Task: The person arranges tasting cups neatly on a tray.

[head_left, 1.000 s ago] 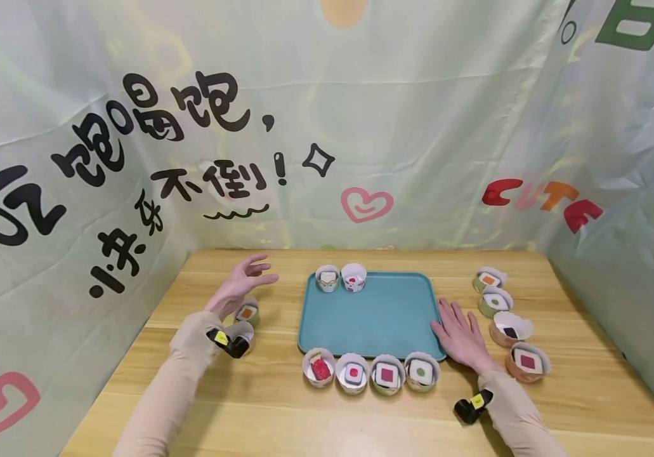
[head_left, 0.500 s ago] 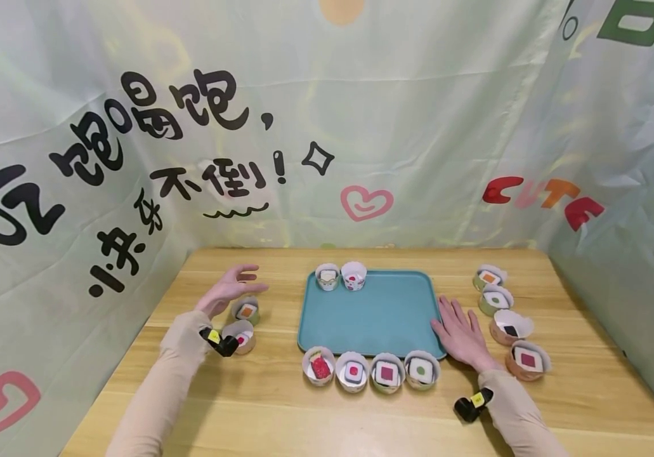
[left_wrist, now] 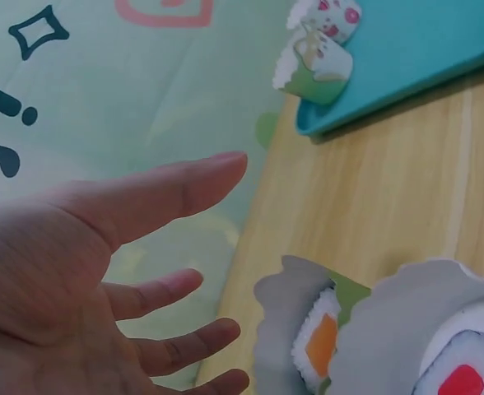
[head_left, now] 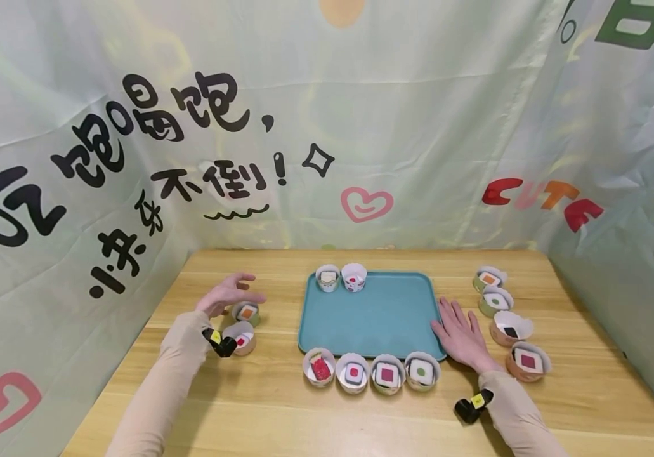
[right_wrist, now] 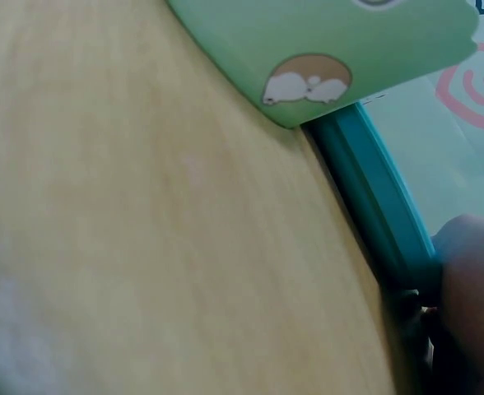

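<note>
My left hand (head_left: pixel 226 295) hovers with spread, slightly bent fingers over the back-left side of a green paper cup (head_left: pixel 254 320) holding an orange-topped sushi piece. In the left wrist view, the thumb and fingers (left_wrist: pixel 184 181) have nothing between them, and the orange-centred sushi (left_wrist: pixel 321 346) shows in its cup. Just in front stands a paler cup (head_left: pixel 248 346) with a red-centred sushi piece. My right hand (head_left: pixel 465 335) rests with extended fingers at the right edge of the blue tray (head_left: pixel 372 317). In the right wrist view, part of that hand (right_wrist: pixel 477 288) touches the tray rim.
Two cups (head_left: pixel 354 279) stand at the tray's back-left corner. Several sushi cups (head_left: pixel 387 383) line its front edge. More cups (head_left: pixel 528 371) form a column on the right of the wooden table (head_left: pixel 281 419). A printed fabric backdrop (head_left: pixel 429 127) encloses the back and sides.
My left hand has come down and to the left, close to the orange-topped sushi's cup, and the red-centred piece is now uncovered. My right hand has stayed put.
</note>
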The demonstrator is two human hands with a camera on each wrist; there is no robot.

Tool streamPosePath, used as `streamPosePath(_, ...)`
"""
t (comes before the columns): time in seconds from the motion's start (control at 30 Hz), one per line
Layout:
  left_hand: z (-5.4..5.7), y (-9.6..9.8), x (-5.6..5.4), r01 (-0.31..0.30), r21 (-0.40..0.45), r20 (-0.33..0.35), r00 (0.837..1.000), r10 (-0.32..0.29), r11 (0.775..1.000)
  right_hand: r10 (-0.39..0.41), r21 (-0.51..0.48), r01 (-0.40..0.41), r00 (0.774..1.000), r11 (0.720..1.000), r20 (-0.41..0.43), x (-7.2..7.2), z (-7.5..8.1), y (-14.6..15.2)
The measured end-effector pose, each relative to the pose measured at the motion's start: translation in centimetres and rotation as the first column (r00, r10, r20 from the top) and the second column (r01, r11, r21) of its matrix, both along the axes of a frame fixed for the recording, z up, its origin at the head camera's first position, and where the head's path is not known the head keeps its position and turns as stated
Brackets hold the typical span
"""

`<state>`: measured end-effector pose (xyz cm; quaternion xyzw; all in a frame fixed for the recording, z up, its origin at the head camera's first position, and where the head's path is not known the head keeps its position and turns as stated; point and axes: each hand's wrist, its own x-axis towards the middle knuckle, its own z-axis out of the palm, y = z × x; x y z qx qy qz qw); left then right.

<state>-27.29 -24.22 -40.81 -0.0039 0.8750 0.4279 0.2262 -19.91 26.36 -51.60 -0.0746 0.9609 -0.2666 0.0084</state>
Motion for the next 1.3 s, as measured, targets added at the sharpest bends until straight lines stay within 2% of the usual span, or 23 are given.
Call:
streamPosePath(0.37, -0.8, 2.0, 0.7, 0.034, -0.153, -0.047, 0.998, -0.042, 0.988, 0.001, -0.002, -0.001, 1.000, 1.000, 0.000, 0.0, -0.1, 0.0)
streamPosePath(0.57, -0.9, 2.7, 0.9, 0.016, -0.243, -0.045, 0.999, -0.028, 0.970, 0.002, -0.004, -0.002, 1.000, 1.000, 0.007, 0.1, -0.2, 0.0)
streamPosePath(0.67, -0.9, 2.8, 1.0, 0.017, -0.286, -0.067, 0.997, -0.037, 0.958, 0.001, -0.003, -0.001, 1.000, 1.000, 0.005, 0.1, -0.2, 0.0)
streamPosePath(0.97, -1.8, 2.6, 0.4, 0.034, -0.348, -0.073, 0.995, -0.063, 0.937, -0.001, -0.002, 0.001, 1.000, 1.000, 0.004, 0.1, -0.2, 0.0)
streamPosePath(1.3, -1.9, 2.5, 0.3, 0.040, -0.387, -0.104, 0.991, -0.087, 0.921, 0.000, -0.005, 0.000, 1.000, 1.000, 0.004, 0.1, 0.0, 0.0)
